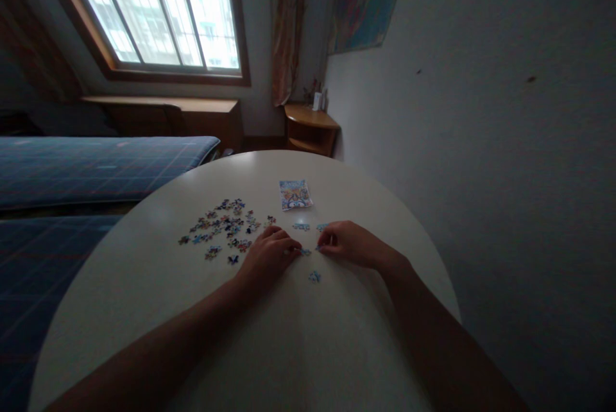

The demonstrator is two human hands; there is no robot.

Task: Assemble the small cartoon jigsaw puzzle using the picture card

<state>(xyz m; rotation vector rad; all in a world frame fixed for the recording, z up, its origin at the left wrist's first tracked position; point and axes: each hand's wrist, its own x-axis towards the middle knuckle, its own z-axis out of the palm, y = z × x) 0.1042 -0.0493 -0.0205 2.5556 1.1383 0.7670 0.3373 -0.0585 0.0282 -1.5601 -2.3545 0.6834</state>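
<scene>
Daylight comes through a wide window (154,8) on the far left, leaving the rest of the room dim. Beside it hangs a patterned curtain (287,27), and in the far corner we see a wooden shelf unit (312,118). To our left lies a blue plaid mattress (96,168); to our right rises a pale wall (505,174).

We work at a round white table (279,367). On its left side, loose jigsaw pieces (235,227) lie in a spread heap, a few apart from the rest. Toward the far side, near the middle, rests a small printed picture packet (295,196), and just nearer than it lies a short blue strip (301,227) of puzzle. Right of that, another blue bit (322,227) shows partly behind our right hand (344,242).

Our left hand (270,253) lies low, its fingers close together, the tips touching a small bluish piece (305,251); we cannot tell whether they grip it or press it down. Our right hand, just across a narrow gap, has thumb and finger pinched on a sliver of blue (317,248). Nearer to us, a light-blue cluster (314,276) lies flat, touched by neither hand.
</scene>
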